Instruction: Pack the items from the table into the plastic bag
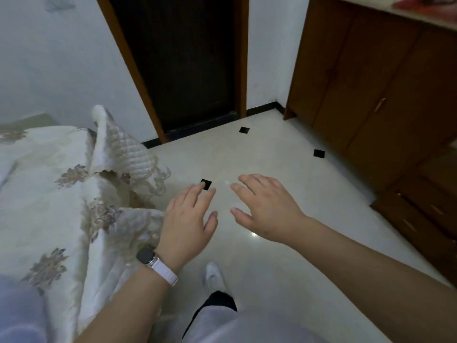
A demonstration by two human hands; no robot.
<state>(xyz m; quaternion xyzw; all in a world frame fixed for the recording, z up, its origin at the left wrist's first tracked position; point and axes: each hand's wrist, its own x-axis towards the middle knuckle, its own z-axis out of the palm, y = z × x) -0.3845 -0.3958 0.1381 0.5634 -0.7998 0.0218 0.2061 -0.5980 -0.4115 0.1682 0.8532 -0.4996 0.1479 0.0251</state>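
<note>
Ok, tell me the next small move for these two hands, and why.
Probably no grasp yet: look around or step on until the table and plastic bag come into view. The left hand and right hand hang open over the tiled floor, holding nothing, and only a quilted bed, a dark doorway and a wooden cabinet show.

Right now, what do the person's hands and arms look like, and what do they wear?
The left hand and right hand are bare, without gloves; no sleeve covers either forearm. The left wrist wears a smartwatch with a dark rounded face and a pale pinkish strap. The right wrist wears nothing.
</note>
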